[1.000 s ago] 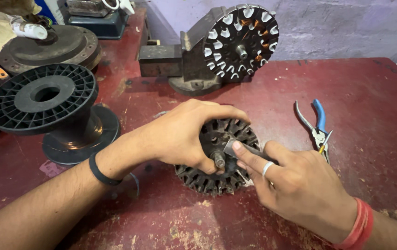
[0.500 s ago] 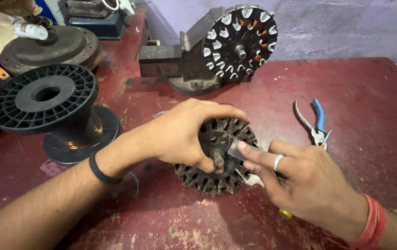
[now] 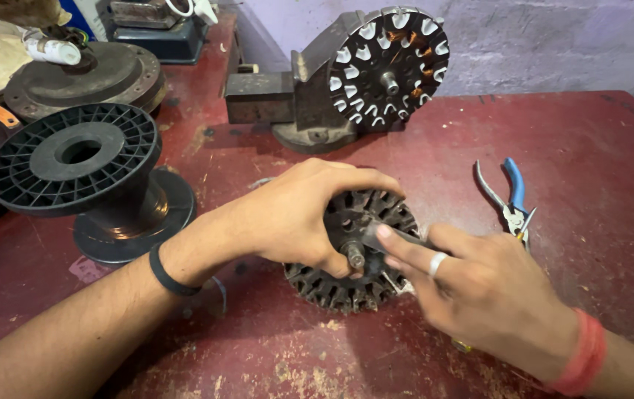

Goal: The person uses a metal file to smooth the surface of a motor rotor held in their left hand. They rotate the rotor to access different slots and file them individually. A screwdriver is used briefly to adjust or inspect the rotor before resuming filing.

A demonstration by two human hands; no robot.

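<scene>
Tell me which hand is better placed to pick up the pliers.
Probably the right hand. The pliers lie on the table just beyond it, on its side. The left hand is wrapped over the stator, steadying it, and would have to cross over.

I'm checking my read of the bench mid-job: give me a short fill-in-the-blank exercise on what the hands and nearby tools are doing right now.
1. The left hand grips the dark slotted round metal core lying on the ____ worn table.
2. The right hand wears a silver ____ on one finger.
3. The pliers lying right of the core have ____ handles.
4. The black plastic spool stands on the core's ____ side.

Missing words: red; ring; blue; left
</scene>
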